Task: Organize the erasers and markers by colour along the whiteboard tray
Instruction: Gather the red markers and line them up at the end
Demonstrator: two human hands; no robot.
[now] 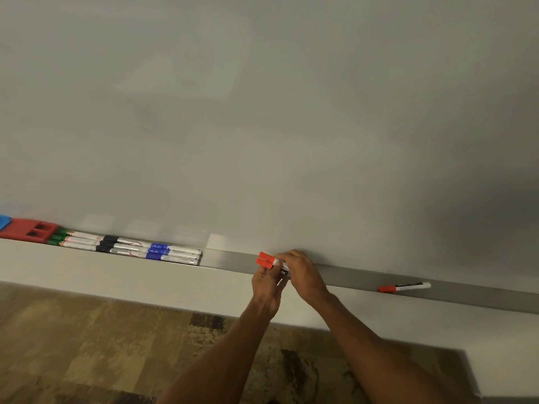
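Red markers (266,259): two were held together just over the tray (233,259), near its middle, with their caps pointing left.
Left hand (267,285): its fingers (262,272) were curled round the pair from below.
Right hand (304,272): its fingers (284,256) gripped the white ends from above.
Sorted row: green markers (57,237), black markers (107,243) and blue markers (159,250) lay side by side near the tray's left end, next to the red eraser (29,228) and blue eraser (4,221).
Lone red marker (404,287): it lay near the tray's right end, well apart.
Doing it well: the pair should probably go down flat just right of the blue ones, with the caps even and room left for the third.
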